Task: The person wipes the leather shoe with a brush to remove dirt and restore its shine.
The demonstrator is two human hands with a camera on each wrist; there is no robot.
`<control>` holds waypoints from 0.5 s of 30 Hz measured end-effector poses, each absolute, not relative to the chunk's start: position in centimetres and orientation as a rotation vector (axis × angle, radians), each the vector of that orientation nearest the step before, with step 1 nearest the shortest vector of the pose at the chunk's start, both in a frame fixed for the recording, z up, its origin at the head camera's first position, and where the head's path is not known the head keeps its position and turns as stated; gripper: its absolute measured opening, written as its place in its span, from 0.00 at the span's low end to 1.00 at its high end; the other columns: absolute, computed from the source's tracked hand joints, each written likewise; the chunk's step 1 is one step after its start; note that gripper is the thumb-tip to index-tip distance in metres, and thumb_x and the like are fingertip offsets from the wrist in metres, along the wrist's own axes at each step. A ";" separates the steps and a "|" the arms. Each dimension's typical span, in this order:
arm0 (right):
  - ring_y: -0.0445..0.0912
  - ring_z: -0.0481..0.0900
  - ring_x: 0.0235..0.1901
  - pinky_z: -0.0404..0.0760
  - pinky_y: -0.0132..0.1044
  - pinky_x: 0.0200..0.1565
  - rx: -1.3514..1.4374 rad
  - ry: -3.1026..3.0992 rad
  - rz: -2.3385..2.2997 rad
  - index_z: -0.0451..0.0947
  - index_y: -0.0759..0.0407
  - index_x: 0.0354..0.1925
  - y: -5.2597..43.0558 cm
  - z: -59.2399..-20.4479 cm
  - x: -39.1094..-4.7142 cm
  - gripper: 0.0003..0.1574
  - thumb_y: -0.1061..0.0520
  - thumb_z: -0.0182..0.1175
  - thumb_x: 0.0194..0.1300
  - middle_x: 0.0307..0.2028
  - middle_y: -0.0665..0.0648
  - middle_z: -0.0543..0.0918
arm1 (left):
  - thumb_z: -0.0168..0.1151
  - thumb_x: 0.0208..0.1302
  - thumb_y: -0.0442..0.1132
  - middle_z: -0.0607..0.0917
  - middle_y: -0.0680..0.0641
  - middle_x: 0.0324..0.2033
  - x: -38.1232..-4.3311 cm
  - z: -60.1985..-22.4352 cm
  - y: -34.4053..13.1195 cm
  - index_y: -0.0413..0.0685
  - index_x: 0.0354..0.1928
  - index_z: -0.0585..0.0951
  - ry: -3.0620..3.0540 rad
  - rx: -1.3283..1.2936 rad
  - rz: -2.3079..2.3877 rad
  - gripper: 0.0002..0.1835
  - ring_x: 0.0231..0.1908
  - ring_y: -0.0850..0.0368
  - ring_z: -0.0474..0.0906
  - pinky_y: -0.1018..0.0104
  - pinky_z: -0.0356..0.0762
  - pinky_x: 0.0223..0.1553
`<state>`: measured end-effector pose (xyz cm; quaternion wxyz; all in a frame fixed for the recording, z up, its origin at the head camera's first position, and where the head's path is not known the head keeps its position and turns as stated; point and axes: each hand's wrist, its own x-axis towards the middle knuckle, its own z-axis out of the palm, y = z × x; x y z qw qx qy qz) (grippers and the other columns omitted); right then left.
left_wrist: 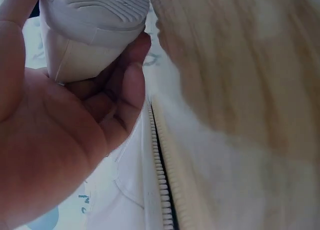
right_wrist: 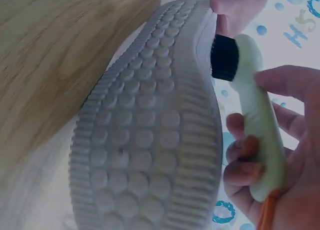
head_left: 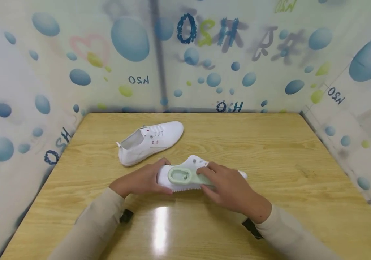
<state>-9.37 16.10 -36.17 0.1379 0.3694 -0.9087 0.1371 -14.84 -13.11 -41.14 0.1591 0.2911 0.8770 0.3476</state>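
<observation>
A white lace-up shoe (head_left: 163, 177) is held on its side over the table, its studded sole (right_wrist: 145, 125) facing the right wrist camera. At its heel (left_wrist: 85, 55) my left hand (head_left: 144, 178) grips, thumb on one side and fingers on the other. My right hand (head_left: 225, 184) holds a pale green scrubbing brush (head_left: 179, 176) by its handle, the fingers curled round it. Dark bristles (right_wrist: 224, 57) point at the shoe's side, right at its surface. An orange cord (right_wrist: 268, 210) hangs from the handle's end.
A second white shoe (head_left: 152, 141) stands upright on the wooden table (head_left: 270, 144), just behind the left hand, toe toward the back right. Patterned curtain walls (head_left: 192, 72) enclose the table at the back and both sides.
</observation>
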 end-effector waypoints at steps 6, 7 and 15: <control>0.41 0.79 0.33 0.80 0.36 0.34 1.099 -2.606 0.484 0.81 0.50 0.52 15.0 -36.9 -10.0 0.21 0.50 0.71 0.61 0.41 0.50 0.82 | 0.79 0.47 0.57 0.83 0.55 0.42 -15.0 -40.9 -13.2 0.56 0.56 0.69 2.449 0.808 1.015 0.38 0.40 0.62 0.79 0.65 0.75 0.46; 0.41 0.80 0.34 0.81 0.37 0.34 1.104 -2.593 0.501 0.82 0.50 0.51 14.8 -36.9 -10.2 0.21 0.50 0.72 0.60 0.42 0.50 0.83 | 0.79 0.47 0.57 0.83 0.55 0.42 -15.1 -40.9 -13.3 0.56 0.55 0.69 2.446 0.812 1.011 0.38 0.40 0.62 0.79 0.65 0.75 0.46; 0.40 0.79 0.31 0.78 0.30 0.33 1.113 -2.624 0.609 0.86 0.51 0.53 15.7 -36.2 -11.1 0.23 0.54 0.74 0.57 0.39 0.52 0.86 | 0.78 0.46 0.62 0.82 0.55 0.39 -15.6 -40.6 -13.4 0.55 0.54 0.70 2.469 0.810 0.924 0.38 0.37 0.62 0.78 0.65 0.75 0.42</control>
